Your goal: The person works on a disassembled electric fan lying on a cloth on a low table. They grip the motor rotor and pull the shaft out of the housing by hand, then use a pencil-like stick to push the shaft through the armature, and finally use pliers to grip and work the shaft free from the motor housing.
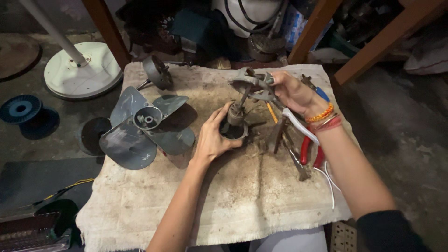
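Fan motor parts come apart on a stained cloth (pixel 242 196) spread over the table: the left hand (pixel 212 140) wraps its fingers around the round motor housing (pixel 232 131), while the right hand (pixel 291 91) pinches the grey end bracket with its rotor shaft (pixel 249 86), tilted just above it. Next, by the look of it, the shaft must clear the housing squarely. The bore's inside stays dark, and the red-handled pliers (pixel 310 151) lie partly behind the right forearm.
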The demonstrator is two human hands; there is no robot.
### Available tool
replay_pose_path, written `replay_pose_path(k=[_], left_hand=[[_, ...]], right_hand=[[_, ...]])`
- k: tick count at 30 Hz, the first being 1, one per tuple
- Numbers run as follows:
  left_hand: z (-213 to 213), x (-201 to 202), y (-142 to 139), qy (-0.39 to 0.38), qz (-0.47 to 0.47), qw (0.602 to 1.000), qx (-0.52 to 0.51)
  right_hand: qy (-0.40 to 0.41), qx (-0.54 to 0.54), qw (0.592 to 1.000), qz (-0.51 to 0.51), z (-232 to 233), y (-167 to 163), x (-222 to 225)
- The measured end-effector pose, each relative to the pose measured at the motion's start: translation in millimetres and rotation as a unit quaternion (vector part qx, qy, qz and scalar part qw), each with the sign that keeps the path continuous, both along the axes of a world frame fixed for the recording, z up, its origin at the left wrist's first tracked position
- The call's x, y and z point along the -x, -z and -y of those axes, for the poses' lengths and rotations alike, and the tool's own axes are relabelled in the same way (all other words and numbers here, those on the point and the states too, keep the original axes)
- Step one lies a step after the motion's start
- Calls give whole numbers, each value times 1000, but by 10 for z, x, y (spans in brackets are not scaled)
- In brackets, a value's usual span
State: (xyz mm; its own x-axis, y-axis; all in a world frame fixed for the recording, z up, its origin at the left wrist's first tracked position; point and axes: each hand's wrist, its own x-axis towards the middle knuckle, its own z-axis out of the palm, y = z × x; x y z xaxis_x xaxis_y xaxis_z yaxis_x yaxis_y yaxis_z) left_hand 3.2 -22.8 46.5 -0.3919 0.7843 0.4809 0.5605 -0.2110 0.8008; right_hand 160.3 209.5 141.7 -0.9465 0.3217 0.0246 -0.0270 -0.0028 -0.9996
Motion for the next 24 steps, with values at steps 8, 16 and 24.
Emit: replay_pose_path(k=[8, 16, 24], left_hand=[[29, -50, -119, -32, -6, 998, 47], [1, -60, -99, -37, -4, 998, 50], [-9, -63, -77, -39, -6, 999, 28]], right_hand=[[50, 142, 988, 35, -230, 11, 149], [34, 45, 998, 42, -171, -106, 202], [33, -146, 988, 48, 233, -399, 292]])
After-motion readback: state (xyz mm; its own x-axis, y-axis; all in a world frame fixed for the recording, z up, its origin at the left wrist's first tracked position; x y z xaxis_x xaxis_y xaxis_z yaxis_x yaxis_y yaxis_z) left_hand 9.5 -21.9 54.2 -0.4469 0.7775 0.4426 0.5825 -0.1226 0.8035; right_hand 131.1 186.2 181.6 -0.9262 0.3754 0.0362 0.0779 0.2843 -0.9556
